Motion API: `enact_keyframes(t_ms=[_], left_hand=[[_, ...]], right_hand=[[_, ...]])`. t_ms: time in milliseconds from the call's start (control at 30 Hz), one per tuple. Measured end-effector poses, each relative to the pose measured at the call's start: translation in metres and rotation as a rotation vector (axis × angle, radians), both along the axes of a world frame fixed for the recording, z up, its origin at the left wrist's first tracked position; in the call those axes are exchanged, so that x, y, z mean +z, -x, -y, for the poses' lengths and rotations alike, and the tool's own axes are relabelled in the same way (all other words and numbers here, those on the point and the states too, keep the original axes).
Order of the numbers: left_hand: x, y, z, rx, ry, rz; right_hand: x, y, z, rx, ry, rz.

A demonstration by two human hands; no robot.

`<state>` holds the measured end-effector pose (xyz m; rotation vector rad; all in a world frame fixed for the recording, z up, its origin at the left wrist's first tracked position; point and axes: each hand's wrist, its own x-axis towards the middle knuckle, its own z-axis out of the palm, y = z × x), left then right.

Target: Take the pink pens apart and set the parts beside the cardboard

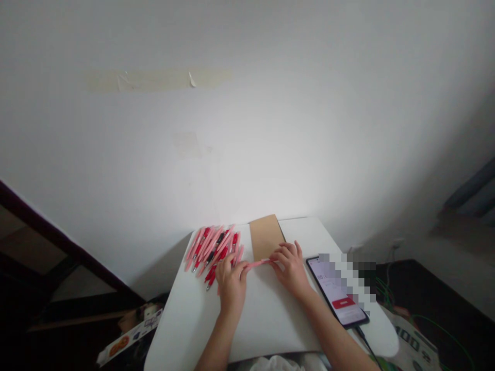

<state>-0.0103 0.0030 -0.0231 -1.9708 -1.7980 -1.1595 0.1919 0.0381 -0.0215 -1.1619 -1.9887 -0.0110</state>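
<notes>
A pink pen (pixel 256 264) lies level between my two hands, just above the white tabletop. My left hand (pixel 231 273) pinches its left end. At the other end, the fingers of my right hand (pixel 289 265) are closed on it. Close by my left hand lies a heap of pens (pixel 211 247), pink, red and a few dark ones, partly covered by that hand. Behind my right hand is a brown cardboard-coloured notebook or card (pixel 266 234), its near edge by the pen.
The white table (pixel 270 319) stands against a pale wall (pixel 247 129). On its right side a smartphone (pixel 336 291) lies screen up, with a cable (pixel 365 337) running off the near edge. Boxes and green cords (pixel 386 288) are on the floor at right.
</notes>
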Motion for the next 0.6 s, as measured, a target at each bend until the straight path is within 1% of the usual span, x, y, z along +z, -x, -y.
enact_keyframes(t_ms=[367, 600], left_hand=[[-0.0006, -0.0006, 0.0, -0.003, 0.025, 0.022], [-0.0015, -0.0004, -0.0004, -0.025, 0.034, 0.033]], right_hand=[[-0.0048, 0.002, -0.0031, 0.014, -0.017, 0.003], [-0.0027, 0.0019, -0.002, 0.018, 0.008, 0.009]])
